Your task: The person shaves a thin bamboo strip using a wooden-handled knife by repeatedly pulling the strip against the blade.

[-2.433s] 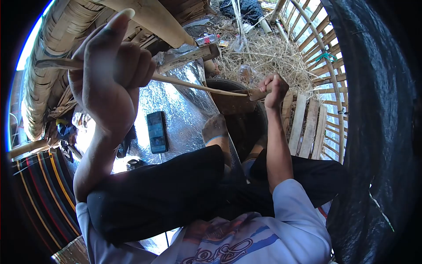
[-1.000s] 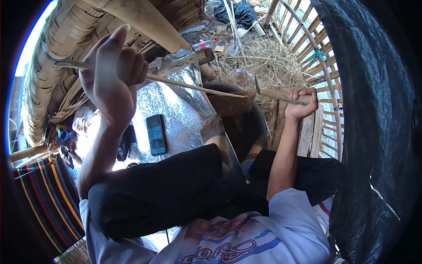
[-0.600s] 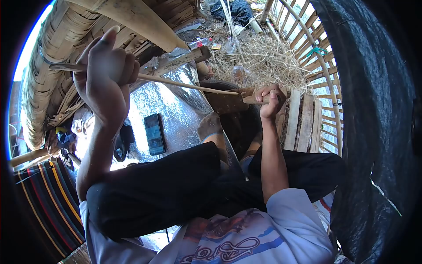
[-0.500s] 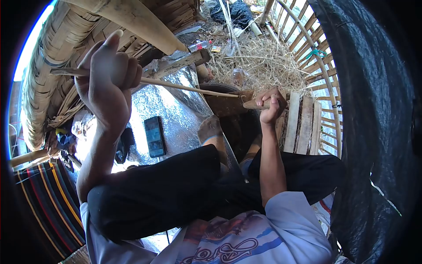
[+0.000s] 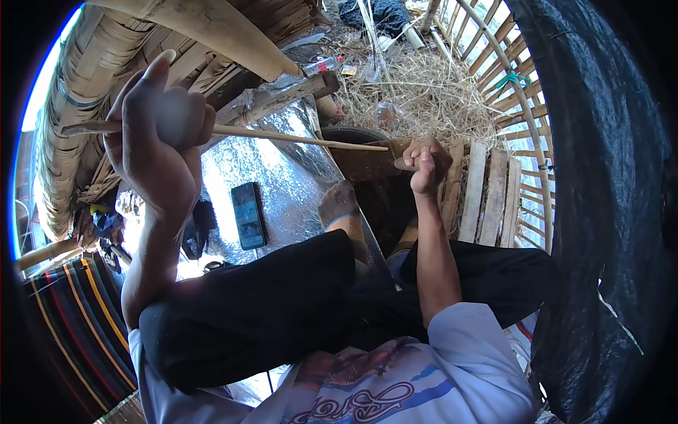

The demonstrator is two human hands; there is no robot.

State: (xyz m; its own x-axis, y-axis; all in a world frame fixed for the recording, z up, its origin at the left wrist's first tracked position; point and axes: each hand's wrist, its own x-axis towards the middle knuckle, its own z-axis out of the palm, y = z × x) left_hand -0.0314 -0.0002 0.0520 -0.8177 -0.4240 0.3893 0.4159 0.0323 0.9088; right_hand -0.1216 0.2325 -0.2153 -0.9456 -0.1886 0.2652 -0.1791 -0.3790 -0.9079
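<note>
My left hand [image 5: 159, 131] is raised at the upper left, its fingers wrapped round a thin bamboo stick [image 5: 282, 138]. One end of the stick juts out left of the fist. Its long part runs right, almost level, towards my right hand [image 5: 429, 166]. That hand is closed round a wooden handle [image 5: 404, 165], only a short piece of which shows; what tool it belongs to I cannot make out. The stick's tip ends just left of the right fist, with a small gap between them. Below lie my crossed legs in dark trousers [image 5: 247, 311].
A phone [image 5: 248, 216] lies on a silvery foil mat [image 5: 289, 205]. Wooden slats [image 5: 487, 191] stand right of my right hand, with straw [image 5: 431, 99] beyond. A bamboo pole [image 5: 212, 35] crosses the upper left. A bamboo lattice [image 5: 526, 106] and dark sheeting [image 5: 600, 177] border the right.
My left hand has shifted left with the stick, drawing its tip away from the wooden handle. My right hand has moved slightly up and left, and less of the handle shows.
</note>
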